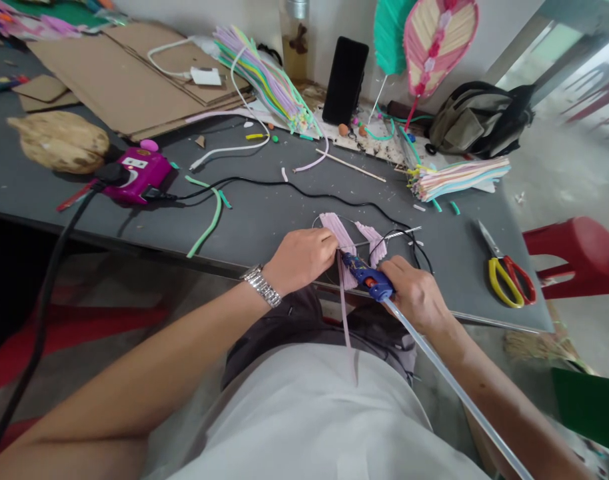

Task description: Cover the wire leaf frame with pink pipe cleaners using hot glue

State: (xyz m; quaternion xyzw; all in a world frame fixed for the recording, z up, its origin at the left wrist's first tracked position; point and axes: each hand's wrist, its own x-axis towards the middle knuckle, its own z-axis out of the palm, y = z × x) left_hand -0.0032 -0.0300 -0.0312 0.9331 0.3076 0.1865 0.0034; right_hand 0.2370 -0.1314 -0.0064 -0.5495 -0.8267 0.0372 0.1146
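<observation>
Left hand point(299, 260) pins pale pink craft strips point(337, 233); right hand point(417, 293) grips a blue hot glue gun point(369, 279).

The strips lie directly under the closed left fingers point(324, 247), while the right fingers point(402, 277) wrap the gun. Its nozzle point(344, 257) sits just beside the left fingertips (uncomfortably close), so a slip could burn them; a tug on the black cord point(304, 193) could jerk the gun sideways.

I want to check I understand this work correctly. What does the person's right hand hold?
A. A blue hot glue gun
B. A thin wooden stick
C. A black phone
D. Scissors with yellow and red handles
A. The right hand grips the blue hot glue gun, with a long clear glue stick trailing back from it.
</observation>
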